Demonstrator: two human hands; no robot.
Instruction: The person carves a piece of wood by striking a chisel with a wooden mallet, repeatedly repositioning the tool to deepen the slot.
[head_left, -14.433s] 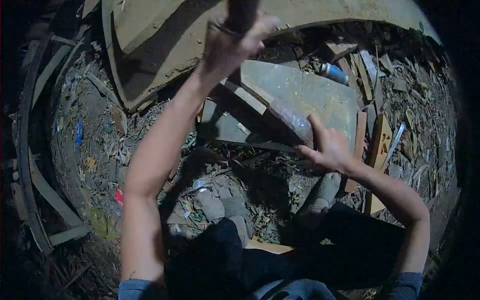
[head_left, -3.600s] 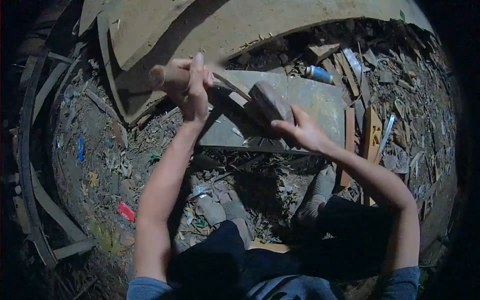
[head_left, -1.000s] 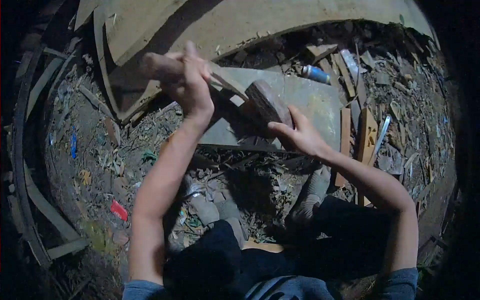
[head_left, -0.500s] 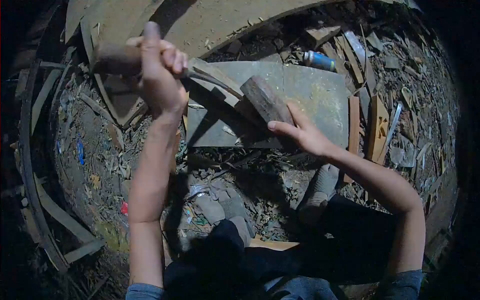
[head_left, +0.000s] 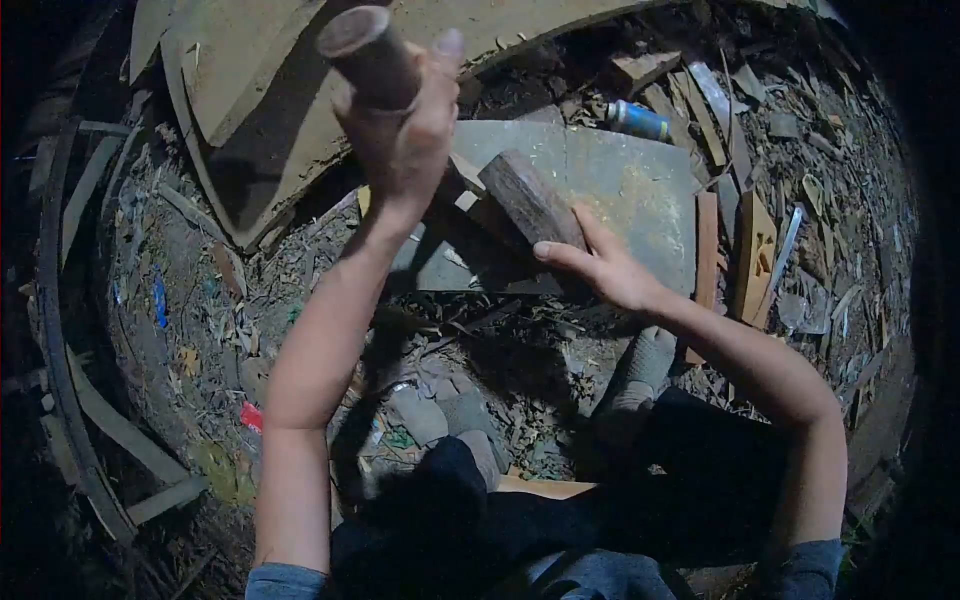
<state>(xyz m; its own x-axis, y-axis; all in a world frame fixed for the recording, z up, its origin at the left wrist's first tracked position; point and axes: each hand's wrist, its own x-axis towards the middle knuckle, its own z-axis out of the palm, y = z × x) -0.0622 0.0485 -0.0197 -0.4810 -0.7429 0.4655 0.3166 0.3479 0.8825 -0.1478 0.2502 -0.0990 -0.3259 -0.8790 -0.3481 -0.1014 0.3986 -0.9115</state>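
Observation:
My left hand (head_left: 405,150) is raised at the upper middle, fingers wrapped round the thick wooden handle of a tool (head_left: 372,55). The round butt of the handle tilts up toward me; its metal part is hidden behind my hand. My right hand (head_left: 615,265) grips the near end of a rough brown wood block (head_left: 530,200), thumb on top and fingers along the far side. The block slants over a grey board (head_left: 640,190), its upper end pointing away to the left. A pale strip of wood shows between the block and my left hand.
A large curved wooden slab (head_left: 250,110) lies at the upper left. Beyond the board is a blue can (head_left: 638,121). Wood offcuts (head_left: 757,255) lie at the right, and chips cover the ground. My feet (head_left: 645,365) are below the board.
My left hand has swung to the right, and the tool has turned from sideways to butt-up, its metal shaft passing out of sight. My right hand and the wood block have barely moved.

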